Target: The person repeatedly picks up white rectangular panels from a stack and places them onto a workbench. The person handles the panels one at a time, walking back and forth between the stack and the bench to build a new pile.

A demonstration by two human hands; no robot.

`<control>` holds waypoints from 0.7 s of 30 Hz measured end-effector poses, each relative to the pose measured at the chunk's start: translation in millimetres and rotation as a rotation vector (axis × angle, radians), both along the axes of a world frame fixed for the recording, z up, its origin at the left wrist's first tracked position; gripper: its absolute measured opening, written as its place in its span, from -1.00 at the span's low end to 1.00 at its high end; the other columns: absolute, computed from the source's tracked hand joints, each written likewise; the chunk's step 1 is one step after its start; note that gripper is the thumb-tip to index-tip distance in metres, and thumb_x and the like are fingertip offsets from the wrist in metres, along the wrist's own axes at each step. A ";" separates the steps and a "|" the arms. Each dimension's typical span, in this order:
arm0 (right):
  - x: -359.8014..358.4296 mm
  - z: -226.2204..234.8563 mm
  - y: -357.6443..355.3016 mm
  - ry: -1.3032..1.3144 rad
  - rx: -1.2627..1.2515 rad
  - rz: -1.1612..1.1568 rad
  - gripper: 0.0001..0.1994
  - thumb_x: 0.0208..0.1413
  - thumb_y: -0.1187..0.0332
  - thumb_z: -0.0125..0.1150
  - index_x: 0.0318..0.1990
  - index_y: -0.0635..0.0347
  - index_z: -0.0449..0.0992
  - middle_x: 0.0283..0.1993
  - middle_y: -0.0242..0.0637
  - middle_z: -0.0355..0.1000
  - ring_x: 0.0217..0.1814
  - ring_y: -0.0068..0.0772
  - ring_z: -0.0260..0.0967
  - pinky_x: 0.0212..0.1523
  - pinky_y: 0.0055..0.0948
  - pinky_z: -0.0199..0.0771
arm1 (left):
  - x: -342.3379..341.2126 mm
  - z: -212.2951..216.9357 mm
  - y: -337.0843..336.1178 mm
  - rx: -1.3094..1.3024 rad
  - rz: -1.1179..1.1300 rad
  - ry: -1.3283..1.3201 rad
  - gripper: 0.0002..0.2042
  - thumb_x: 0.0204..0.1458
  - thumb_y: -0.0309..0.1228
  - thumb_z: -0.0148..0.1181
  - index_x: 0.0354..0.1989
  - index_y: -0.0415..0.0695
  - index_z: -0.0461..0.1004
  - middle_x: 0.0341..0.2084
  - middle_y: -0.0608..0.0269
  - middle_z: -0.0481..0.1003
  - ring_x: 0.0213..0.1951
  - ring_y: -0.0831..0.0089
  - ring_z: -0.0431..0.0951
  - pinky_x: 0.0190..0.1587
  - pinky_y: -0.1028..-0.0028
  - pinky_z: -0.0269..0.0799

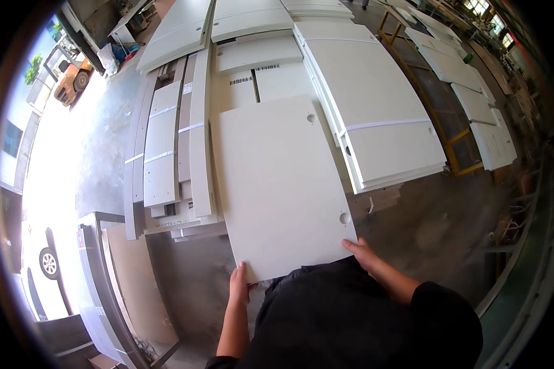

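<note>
A white cabinet door panel (280, 184) with two round hinge holes along its right edge lies in front of me, its near edge at my waist. My left hand (239, 284) grips its near left corner, thumb on top and the fingers mostly hidden beneath. At the near right corner my right hand (361, 252) holds the edge the same way. The panel's far part reaches over a stack of boards, and I cannot tell whether it rests on them. Right of it stands a strapped stack of white panels (381, 92); left of it are strapped narrow boards (164, 144).
A rack with yellow rails (452, 144) and more white panels (440, 64) stand to the right. Upright boards (101, 295) lean at the lower left. Beyond the open doorway are an orange forklift (74, 83) and a vehicle's wheel (49, 263).
</note>
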State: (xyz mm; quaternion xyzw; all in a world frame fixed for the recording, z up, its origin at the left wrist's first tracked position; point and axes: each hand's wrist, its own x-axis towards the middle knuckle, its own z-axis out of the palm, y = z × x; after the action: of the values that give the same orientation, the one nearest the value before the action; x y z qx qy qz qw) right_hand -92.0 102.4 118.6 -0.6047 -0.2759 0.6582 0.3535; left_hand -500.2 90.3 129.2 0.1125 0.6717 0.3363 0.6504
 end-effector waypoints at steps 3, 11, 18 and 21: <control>-4.5 -28.2 26.6 -0.001 0.036 -0.019 -0.51 0.16 0.08 0.32 0.07 0.31 0.50 -0.02 -0.24 0.54 0.01 -0.39 0.47 -0.03 -0.33 0.49 | -5.8 -7.8 31.1 0.063 0.075 0.028 -0.56 0.22 0.09 0.11 -0.10 -0.08 0.44 -0.35 0.34 0.50 -0.41 0.53 0.48 -0.47 0.52 0.34; -28.0 6.5 122.5 0.077 -0.298 -0.102 -0.63 0.06 -0.02 0.39 -0.11 -0.04 0.56 -0.23 -0.51 0.52 -0.26 -0.57 0.39 -0.43 -0.55 0.31 | -3.0 -14.1 116.0 0.205 0.331 -0.105 -0.59 0.17 0.01 0.23 -0.10 -0.10 0.44 -0.40 0.39 0.50 -0.51 0.56 0.47 -0.57 0.56 0.26; -21.8 -0.5 151.7 0.071 -0.229 -0.134 -0.59 0.06 -0.06 0.39 -0.11 0.00 0.56 -0.25 -0.45 0.54 -0.36 -0.55 0.40 -0.48 -0.55 0.33 | -4.4 -20.1 151.0 0.136 0.299 -0.082 -0.59 0.15 0.00 0.26 0.02 0.00 0.45 -0.24 0.43 0.54 -0.27 0.51 0.52 -0.40 0.45 0.33; -19.5 -2.5 160.9 0.069 -0.266 -0.067 -0.57 0.07 -0.08 0.38 -0.10 0.03 0.56 -0.28 -0.42 0.54 -0.44 -0.52 0.41 -0.55 -0.54 0.33 | -11.9 -24.2 158.1 0.102 0.255 -0.076 -0.56 0.15 0.02 0.26 0.07 0.02 0.44 -0.16 0.44 0.55 -0.17 0.48 0.54 -0.31 0.41 0.39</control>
State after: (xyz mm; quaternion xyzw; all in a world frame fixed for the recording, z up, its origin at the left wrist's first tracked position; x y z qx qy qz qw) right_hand -111.5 263.3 116.2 -0.6322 -0.1533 0.6973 0.3012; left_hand -512.0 248.5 105.0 0.0463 0.6374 0.4541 0.6208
